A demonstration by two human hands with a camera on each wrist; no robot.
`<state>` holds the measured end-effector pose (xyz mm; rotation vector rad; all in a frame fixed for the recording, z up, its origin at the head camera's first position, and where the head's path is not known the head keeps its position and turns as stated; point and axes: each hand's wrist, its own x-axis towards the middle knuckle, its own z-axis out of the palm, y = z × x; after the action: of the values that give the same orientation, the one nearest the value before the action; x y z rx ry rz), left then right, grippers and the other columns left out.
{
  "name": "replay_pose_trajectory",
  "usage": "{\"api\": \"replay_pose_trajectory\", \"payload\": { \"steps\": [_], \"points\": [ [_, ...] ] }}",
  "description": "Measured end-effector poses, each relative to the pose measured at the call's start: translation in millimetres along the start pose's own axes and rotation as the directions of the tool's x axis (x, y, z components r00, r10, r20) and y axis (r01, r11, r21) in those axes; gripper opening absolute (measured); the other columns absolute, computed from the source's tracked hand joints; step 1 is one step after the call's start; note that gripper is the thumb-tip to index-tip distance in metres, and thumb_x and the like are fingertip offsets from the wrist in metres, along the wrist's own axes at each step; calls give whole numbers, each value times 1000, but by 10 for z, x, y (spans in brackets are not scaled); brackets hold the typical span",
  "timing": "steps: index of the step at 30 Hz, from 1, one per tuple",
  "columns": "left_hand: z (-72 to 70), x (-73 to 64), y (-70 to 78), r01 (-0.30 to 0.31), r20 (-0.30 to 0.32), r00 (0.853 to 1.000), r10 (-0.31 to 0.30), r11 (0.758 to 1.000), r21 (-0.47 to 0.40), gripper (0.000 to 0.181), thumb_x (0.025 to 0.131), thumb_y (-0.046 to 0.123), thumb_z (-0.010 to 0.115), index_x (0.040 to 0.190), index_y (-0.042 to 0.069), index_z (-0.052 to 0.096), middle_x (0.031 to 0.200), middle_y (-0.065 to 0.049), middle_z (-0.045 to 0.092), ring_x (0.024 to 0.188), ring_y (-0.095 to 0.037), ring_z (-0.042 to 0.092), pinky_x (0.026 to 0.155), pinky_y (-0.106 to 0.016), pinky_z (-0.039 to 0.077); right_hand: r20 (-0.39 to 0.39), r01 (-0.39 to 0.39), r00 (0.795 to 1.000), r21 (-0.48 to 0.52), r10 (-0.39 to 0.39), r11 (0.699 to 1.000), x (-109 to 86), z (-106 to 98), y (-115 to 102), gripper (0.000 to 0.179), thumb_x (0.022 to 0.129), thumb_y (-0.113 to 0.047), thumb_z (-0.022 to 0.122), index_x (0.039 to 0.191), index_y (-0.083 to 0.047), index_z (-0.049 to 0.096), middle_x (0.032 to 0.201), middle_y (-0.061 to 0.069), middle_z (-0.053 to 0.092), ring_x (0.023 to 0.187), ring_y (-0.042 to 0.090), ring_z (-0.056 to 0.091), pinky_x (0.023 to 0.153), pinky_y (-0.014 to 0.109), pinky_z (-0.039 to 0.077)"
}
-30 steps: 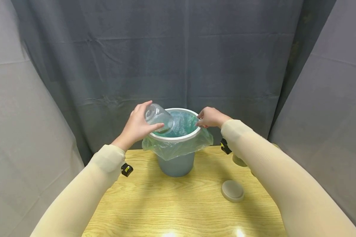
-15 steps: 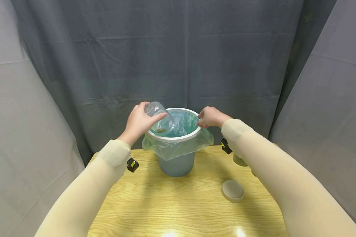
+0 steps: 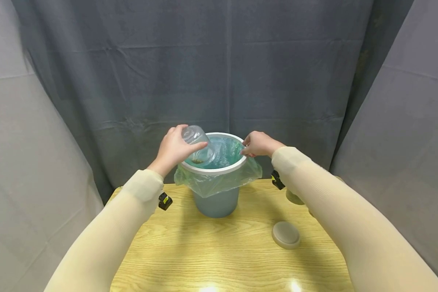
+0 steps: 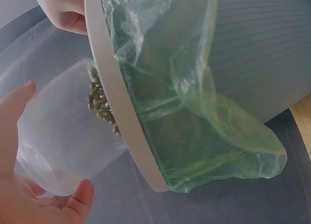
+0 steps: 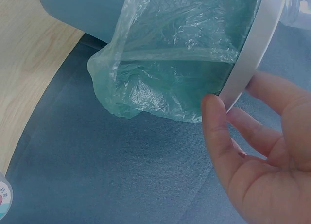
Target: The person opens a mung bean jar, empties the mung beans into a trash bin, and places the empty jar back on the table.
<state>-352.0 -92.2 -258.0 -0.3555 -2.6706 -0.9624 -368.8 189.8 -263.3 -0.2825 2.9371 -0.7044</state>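
Observation:
My left hand (image 3: 173, 148) grips a clear plastic jar (image 3: 198, 136), tilted with its mouth down over the opening of a grey-blue trash bin (image 3: 216, 206). Small olive-green beans (image 4: 98, 103) lie near the jar's mouth in the left wrist view, partly hidden by the bin's white rim (image 4: 127, 122). A thin green trash bag (image 3: 219, 186) lines the bin and hangs over its outside. On the bin's right side, my right hand (image 3: 260, 144) pinches the rim, thumb (image 5: 216, 129) outside over the bag edge and fingers at the inner side.
A round beige lid (image 3: 286, 234) lies on the wooden table (image 3: 204, 255), right of the bin. Behind my right forearm an olive-coloured object (image 3: 294, 197) is partly hidden. Grey curtains (image 3: 168, 81) close off the back and sides.
My left hand and forearm have shifted slightly right and up, the thumb rising along the jar. The beans now show at the jar's lower side. My right hand stays at the rim.

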Motion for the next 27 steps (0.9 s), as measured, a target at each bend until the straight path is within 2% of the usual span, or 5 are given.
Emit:
{"api": "replay_pose_trajectory", "payload": {
  "steps": [8,12,17,22,27],
  "points": [
    [-10,-12,-77,-12,2,1000,12,1000,23,98,77,63,81,152,11,46,146,-16,52,133,-34,52,110,-49,45,-7,2,1000,-12,-2,1000,17,26,-21,53,98,-21,71,140,8,57,62,-1,61,78,16,66,95,39,52],
    [-26,7,-88,-48,24,999,47,998,40,97,77,58,84,153,11,46,147,-17,51,136,-35,49,112,-50,43,-4,1,1000,-6,-1,1000,0,16,-26,52,98,-20,71,140,8,57,73,4,68,78,15,65,97,40,53],
    [-13,38,-92,-119,66,991,114,989,89,99,75,51,88,155,10,45,150,-18,50,137,-38,46,113,-52,41,0,1,1000,-2,-1,1000,-14,4,-20,52,98,-19,70,140,9,57,87,10,73,81,16,65,98,41,54],
    [41,55,-75,-166,117,981,153,980,108,102,73,45,92,155,10,43,151,-16,50,132,-36,45,111,-49,43,-1,2,1000,-6,-2,1000,-15,5,-6,52,98,-20,70,140,9,57,86,9,73,80,15,65,95,40,54],
    [64,68,-41,-172,150,977,154,979,111,103,73,45,92,155,9,42,153,-17,48,133,-36,43,112,-49,42,-2,-4,1000,6,4,1000,-3,6,9,52,98,-19,70,140,9,57,84,6,71,79,15,65,92,38,54]
  ]
}}
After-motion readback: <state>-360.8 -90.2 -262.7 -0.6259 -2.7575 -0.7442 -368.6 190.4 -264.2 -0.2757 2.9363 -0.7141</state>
